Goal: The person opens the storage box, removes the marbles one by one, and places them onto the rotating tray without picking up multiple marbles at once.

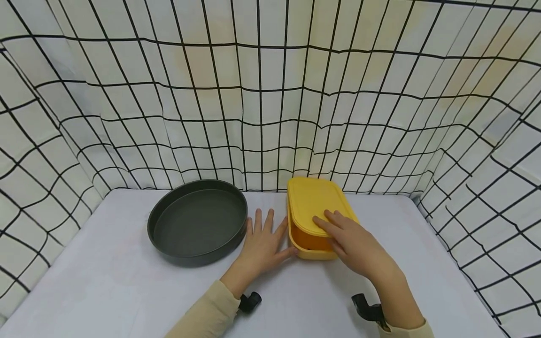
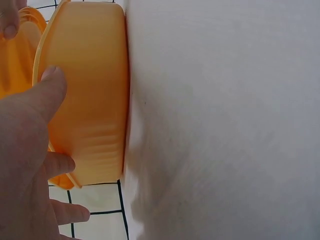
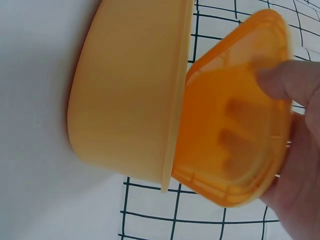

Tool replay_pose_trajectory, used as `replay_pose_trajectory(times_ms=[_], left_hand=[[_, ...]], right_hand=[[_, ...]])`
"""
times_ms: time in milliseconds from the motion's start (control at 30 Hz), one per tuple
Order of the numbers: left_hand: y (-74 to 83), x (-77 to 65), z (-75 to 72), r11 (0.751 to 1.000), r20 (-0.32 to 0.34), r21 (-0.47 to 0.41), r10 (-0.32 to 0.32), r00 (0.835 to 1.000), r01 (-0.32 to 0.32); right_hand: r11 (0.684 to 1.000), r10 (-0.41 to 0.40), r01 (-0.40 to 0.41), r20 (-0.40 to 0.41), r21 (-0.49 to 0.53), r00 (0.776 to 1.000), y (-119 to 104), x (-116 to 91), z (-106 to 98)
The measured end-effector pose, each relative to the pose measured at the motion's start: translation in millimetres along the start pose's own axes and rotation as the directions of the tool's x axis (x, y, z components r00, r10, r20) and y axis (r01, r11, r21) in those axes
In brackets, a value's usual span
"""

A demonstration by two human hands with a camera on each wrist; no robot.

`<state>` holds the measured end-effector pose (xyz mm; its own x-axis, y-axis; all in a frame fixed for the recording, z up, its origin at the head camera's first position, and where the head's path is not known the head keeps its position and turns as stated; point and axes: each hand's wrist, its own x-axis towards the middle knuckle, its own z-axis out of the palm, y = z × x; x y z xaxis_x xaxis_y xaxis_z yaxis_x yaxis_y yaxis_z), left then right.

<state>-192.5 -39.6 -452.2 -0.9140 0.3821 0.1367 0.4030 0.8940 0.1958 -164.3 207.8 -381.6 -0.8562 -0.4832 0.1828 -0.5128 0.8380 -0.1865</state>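
Observation:
A yellow rectangular food container [image 1: 314, 255] stands on the table, its yellow lid [image 1: 313, 199] tilted up at the near end so the inside shows in part. My right hand [image 1: 359, 246] pinches the lid's near edge; the right wrist view shows the thumb under the lid [image 3: 207, 120] and fingers on top. My left hand [image 1: 261, 249] has its fingers spread between the container and a dark round pan [image 1: 194, 220]. In the left wrist view, the thumb of that hand touches the container's side [image 2: 95, 100]. What lies inside the container is mostly hidden.
A white cloth covers the table [image 1: 105, 272]. Black grid netting [image 1: 259, 103] over pale sheets rises behind it and along both sides. A black wrist mount [image 1: 249, 303] sits at the left wrist, another [image 1: 367, 307] at the right.

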Motion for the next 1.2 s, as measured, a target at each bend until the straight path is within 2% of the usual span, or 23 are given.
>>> replay_pose_trajectory(times_ms=[100,200,333,433,567,800,900,1000,1067,1133,1200], left_hand=[[0.6,-1.0,-1.0,1.000,-0.004,-0.008,-0.002,1.000,0.002],[0.7,-1.7,-2.2,1.000,-0.004,-0.014,-0.003,1.000,0.003],[0.4,-1.7,-2.4,0.999,-0.002,-0.034,-0.005,1.000,0.005],[0.2,-1.6,-1.6,0.999,0.006,-0.044,-0.008,1.000,0.008],[0.0,-1.4,-1.1,0.999,0.011,-0.051,-0.004,1.000,0.004],[0.3,-1.2,-1.6,0.998,0.014,-0.057,0.000,1.000,0.000],[0.4,-0.8,-1.8,0.999,0.014,-0.055,0.000,1.000,0.001],[0.6,-0.6,-1.7,0.998,0.016,-0.056,-0.003,1.000,0.004],[0.7,-0.5,-1.6,0.998,0.019,-0.060,-0.005,1.000,0.006],[1.0,-0.5,-1.6,0.998,0.025,-0.063,-0.009,1.000,0.011],[1.3,-0.3,-1.4,0.998,0.031,-0.060,-0.013,0.999,0.015]], right_hand=[[0.999,-0.017,0.013,-0.098,-0.043,0.995,0,2,-1],[0.999,-0.020,0.011,-0.203,-0.044,0.979,2,3,-2],[1.000,0.003,-0.013,-0.333,-0.027,0.943,8,4,0],[0.999,0.025,-0.038,-0.422,-0.022,0.906,12,6,2],[0.998,0.059,-0.069,-0.542,0.001,0.838,19,7,5],[0.985,0.172,-0.125,-0.735,0.118,0.656,31,6,7],[0.965,0.260,-0.145,-0.759,0.217,0.596,34,4,5],[0.928,0.366,-0.164,-0.747,0.333,0.555,38,1,2],[0.892,0.444,-0.184,-0.722,0.413,0.531,42,-1,0],[0.846,0.524,-0.210,-0.687,0.491,0.504,46,-4,-3],[0.783,0.609,-0.229,-0.635,0.579,0.475,50,-8,-5]])
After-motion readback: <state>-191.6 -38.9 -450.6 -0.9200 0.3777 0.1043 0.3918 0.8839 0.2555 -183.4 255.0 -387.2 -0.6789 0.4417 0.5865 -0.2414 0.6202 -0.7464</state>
